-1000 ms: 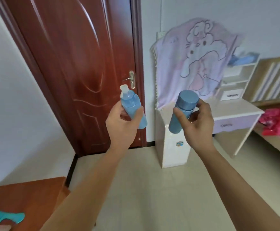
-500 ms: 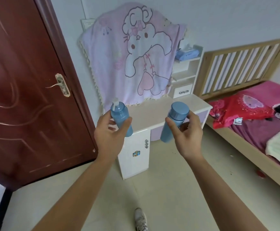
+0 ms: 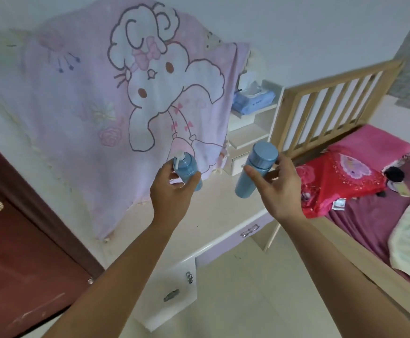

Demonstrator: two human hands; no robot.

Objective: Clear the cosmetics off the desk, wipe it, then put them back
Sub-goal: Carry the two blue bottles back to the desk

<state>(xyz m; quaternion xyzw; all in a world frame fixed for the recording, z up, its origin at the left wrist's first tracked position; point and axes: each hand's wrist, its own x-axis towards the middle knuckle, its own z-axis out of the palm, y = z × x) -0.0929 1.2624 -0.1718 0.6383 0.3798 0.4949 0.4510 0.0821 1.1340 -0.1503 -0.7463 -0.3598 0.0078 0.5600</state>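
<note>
From the head camera, the left hand (image 3: 172,191) grips a blue pump bottle (image 3: 186,169), fingers and thumb curled round its body. The right hand (image 3: 279,189) grips a blue capped bottle (image 3: 255,169), tilted with its cap away from the person. Both bottles are held in the air above the cream desk (image 3: 199,220), apart from each other. A pink cartoon blanket (image 3: 101,93) hangs behind the desk. A tissue pack (image 3: 252,101) sits on the desk's back shelf. A bed (image 3: 370,215) stands right of the desk and a red-brown door (image 3: 16,264) left of it.

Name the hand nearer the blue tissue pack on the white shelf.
Right. The right hand is below the blue tissue pack; the left hand lies farther down-left.
</note>
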